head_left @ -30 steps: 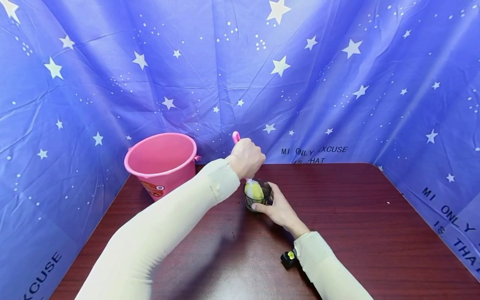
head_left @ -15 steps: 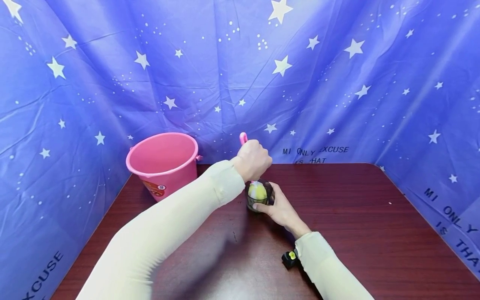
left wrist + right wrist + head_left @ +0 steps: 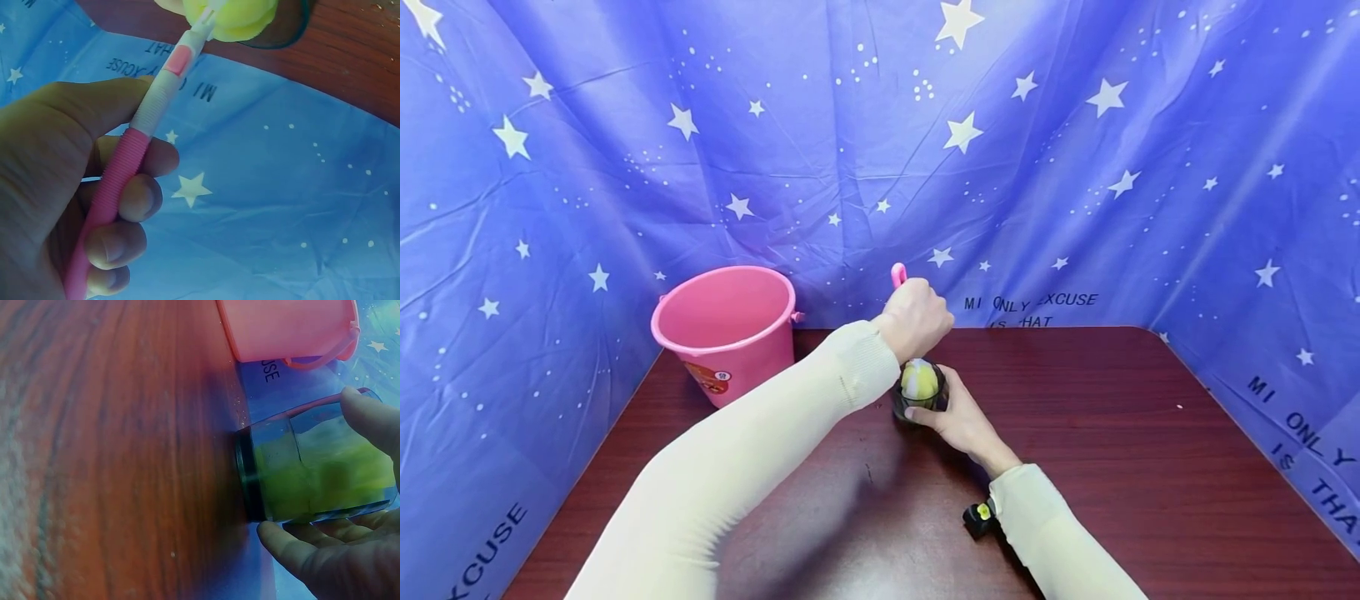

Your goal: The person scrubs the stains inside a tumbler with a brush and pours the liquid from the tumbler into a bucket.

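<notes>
Scrubbing the inside of the cup [image 3: 312, 469] with a brush [image 3: 159, 94] looks to be the step in hand; the next move likely calls for turning or plunging the brush while the cup is held steady. To the left of the cup and apart from it stands a bucket [image 3: 760, 362] of smooth pink plastic, round-mouthed and tapering downward. Above the cup, the left hand [image 3: 916, 317] has its fingers curled round the handle [image 3: 119, 178], a slim pink-and-white rod, finely ridged along the grip. Inside the cup sits the sponge head [image 3: 244, 22], rounded, yellow and white, soft-looking. The cup itself is dark and see-through, its thick base appearing to rest on the table [image 3: 1075, 417], which has a reddish-brown wood grain. At the cup's right, the right hand [image 3: 958, 417] holds its wall, thumb on the near side, other fingers around the far side.
</notes>
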Motion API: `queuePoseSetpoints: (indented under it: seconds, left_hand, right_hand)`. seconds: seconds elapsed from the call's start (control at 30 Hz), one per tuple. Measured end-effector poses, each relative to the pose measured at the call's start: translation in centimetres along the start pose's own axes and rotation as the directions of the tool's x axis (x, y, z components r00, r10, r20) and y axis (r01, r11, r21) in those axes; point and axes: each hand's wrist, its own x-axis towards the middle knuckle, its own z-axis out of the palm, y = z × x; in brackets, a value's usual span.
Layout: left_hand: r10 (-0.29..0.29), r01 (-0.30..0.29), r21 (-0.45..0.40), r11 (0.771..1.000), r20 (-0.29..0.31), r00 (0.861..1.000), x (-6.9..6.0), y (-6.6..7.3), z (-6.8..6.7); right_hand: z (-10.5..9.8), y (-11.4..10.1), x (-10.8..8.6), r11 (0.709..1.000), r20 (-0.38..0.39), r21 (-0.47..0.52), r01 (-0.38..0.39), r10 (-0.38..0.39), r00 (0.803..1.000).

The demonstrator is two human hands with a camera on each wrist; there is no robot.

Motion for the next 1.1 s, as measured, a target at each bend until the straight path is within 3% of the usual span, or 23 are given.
queuePoseSetpoints:
  seconds: [0.47,1.1]
  left_hand:
    - [-0.008,0.009,-0.018,1.0,0.064,0.998,0.16,-0.69,0.65]
    - [-0.003,0.004,-0.037,0.999,0.031,1.0,-0.73,-0.98,0.86]
  right_hand:
    - [0.05,-0.25,-0.16,0.999,0.02,0.041,0.001,-0.002,1.0]
    - [-0.01,-0.14,-0.15,0.999,0.031,0.044,0.006,-0.008,0.999]
